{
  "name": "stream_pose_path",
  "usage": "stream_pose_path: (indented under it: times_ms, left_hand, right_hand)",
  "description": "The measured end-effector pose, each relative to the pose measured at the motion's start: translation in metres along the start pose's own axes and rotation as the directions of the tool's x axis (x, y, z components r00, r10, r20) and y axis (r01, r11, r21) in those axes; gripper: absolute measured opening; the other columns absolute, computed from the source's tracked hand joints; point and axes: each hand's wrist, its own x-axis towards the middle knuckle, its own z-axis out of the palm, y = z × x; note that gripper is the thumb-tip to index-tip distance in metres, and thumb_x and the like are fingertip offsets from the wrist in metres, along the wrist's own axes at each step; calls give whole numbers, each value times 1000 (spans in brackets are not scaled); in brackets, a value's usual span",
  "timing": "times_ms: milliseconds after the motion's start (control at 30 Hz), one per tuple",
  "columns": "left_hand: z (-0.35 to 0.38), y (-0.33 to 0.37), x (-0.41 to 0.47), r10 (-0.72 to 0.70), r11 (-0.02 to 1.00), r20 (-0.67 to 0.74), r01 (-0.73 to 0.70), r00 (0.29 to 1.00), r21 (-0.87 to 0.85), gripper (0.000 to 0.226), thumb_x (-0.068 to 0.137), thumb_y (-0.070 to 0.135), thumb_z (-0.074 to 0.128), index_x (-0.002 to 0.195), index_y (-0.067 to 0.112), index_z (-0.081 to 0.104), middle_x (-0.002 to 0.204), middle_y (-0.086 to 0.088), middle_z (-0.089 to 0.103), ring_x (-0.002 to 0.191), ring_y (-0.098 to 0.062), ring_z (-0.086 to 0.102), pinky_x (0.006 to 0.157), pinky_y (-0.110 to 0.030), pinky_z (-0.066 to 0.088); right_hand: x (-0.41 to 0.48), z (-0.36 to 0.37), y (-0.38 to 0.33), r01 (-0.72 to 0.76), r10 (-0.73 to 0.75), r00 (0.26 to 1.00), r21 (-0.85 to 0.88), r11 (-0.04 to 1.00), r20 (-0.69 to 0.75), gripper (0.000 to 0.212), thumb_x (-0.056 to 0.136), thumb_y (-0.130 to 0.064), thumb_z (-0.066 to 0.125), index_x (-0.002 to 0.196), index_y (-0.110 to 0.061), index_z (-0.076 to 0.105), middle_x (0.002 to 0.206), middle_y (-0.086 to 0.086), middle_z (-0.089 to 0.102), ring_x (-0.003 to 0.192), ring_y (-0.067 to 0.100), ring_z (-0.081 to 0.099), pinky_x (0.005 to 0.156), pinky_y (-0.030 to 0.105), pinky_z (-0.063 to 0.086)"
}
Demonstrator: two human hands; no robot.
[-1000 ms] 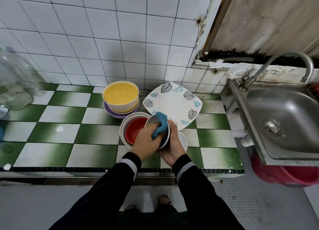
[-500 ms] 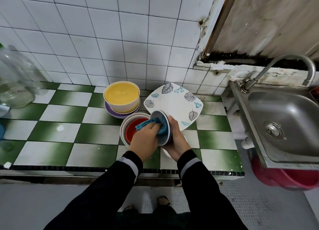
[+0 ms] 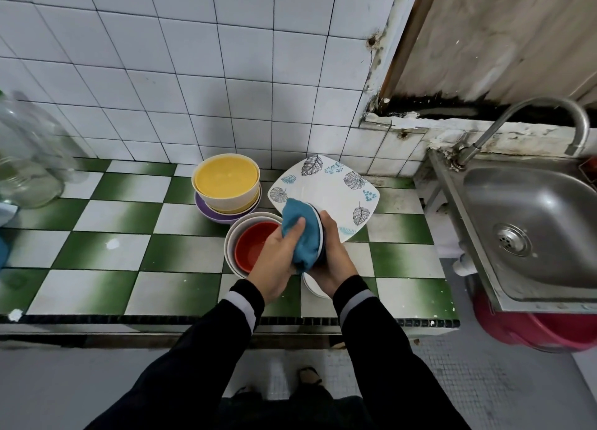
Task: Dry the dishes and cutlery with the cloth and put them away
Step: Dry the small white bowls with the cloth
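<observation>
Bowl (image 3: 320,233): head view, held on edge over the counter (image 3: 106,252), at the near corner of the plate (image 3: 326,187), mostly covered by the cloth (image 3: 298,235). Right hand (image 3: 334,258) grips the bowl from behind, fingers curled round it. Left hand (image 3: 276,263) clutches the cloth, thumb on top, pressing it against the bowl. Red bowl (image 3: 252,247) just left of the plate; yellow bowl (image 3: 226,177) beside the plate's left edge. Sink (image 3: 533,223) right of the plate, well apart.
</observation>
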Motion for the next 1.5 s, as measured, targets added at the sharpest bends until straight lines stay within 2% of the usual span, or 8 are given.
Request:
stream_pose_path:
  times_ms: [267, 500, 633, 933, 1100, 1200, 1300, 1500]
  left_hand:
    - [-24, -24, -1, 343, 588, 242, -409, 907, 698, 37, 82, 23, 79, 114, 17, 63, 98, 5, 72, 88, -8, 68, 80, -40, 57]
    - [-21, -3, 2, 112, 978, 48, -119, 993, 173, 41, 73, 19, 79, 111, 17, 64, 106, -3, 74, 100, -23, 70, 86, -44, 58]
    - [-31, 8, 5, -43, 988, 120, 60, 992, -142, 51, 73, 24, 84, 118, 12, 63, 114, -13, 71, 99, -27, 70, 80, -43, 60]
    - [-40, 10, 11, 19, 986, -194, -51, 981, -157, 15, 99, 25, 54, 111, 20, 62, 102, -3, 74, 91, -17, 70, 69, -35, 60]
    - [-24, 4, 4, 381, 924, -342, -344, 859, 166, 13, 101, 27, 52, 104, 22, 63, 99, 5, 70, 90, -9, 64, 85, -32, 52]
    - [-10, -4, -2, 580, 698, 26, -514, 814, 498, 12, 100, 32, 54, 105, 23, 60, 90, 15, 68, 85, -4, 61, 77, -32, 49]
    - [-1, -4, 6, 543, 399, 380, -628, 749, 668, 34, 100, 34, 47, 134, 37, 47, 140, 11, 53, 137, -14, 42, 112, -37, 35]
    - [-2, 13, 7, 512, 618, 134, -473, 848, 628, 12, 101, 32, 46, 99, 28, 57, 84, 10, 64, 74, 2, 60, 62, -10, 45]
  right_hand:
    - [-7, 5, -17, -9, -4, 993, -107, 994, -117, 72, 77, -56, 72, 133, -12, 59, 122, 13, 70, 105, 26, 70, 78, 34, 59]
    - [-12, -16, -17, -217, 227, 965, 83, 973, -129, 77, 92, -65, 46, 136, -3, 54, 113, 19, 61, 99, 34, 61, 91, 49, 50]
    - [-16, -12, -11, -292, 299, 948, 78, 953, -111, 50, 91, -46, 51, 125, -12, 61, 116, 12, 66, 98, 30, 60, 86, 38, 47]
    - [-23, -12, -48, 109, -124, 992, 304, 946, 30, 27, 89, -17, 55, 114, -13, 64, 100, 0, 75, 91, 13, 71, 80, 32, 59]
    - [-30, 4, -54, 346, -347, 934, -26, 938, -80, 15, 100, -6, 50, 91, -13, 60, 76, -4, 73, 65, 7, 67, 55, 22, 54]
    - [-29, 16, -44, 384, -424, 905, -348, 855, -42, 15, 101, -3, 51, 96, -11, 63, 71, -6, 72, 61, 4, 64, 56, 17, 51]
    - [-32, 23, -40, 362, -395, 918, -480, 799, 36, 26, 99, 10, 45, 105, -8, 63, 86, 0, 72, 73, 5, 67, 67, 20, 56]
    - [-35, 11, -66, 441, -382, 886, -733, 518, 264, 19, 97, -9, 56, 91, -22, 69, 92, 8, 73, 87, 17, 64, 81, 34, 51]
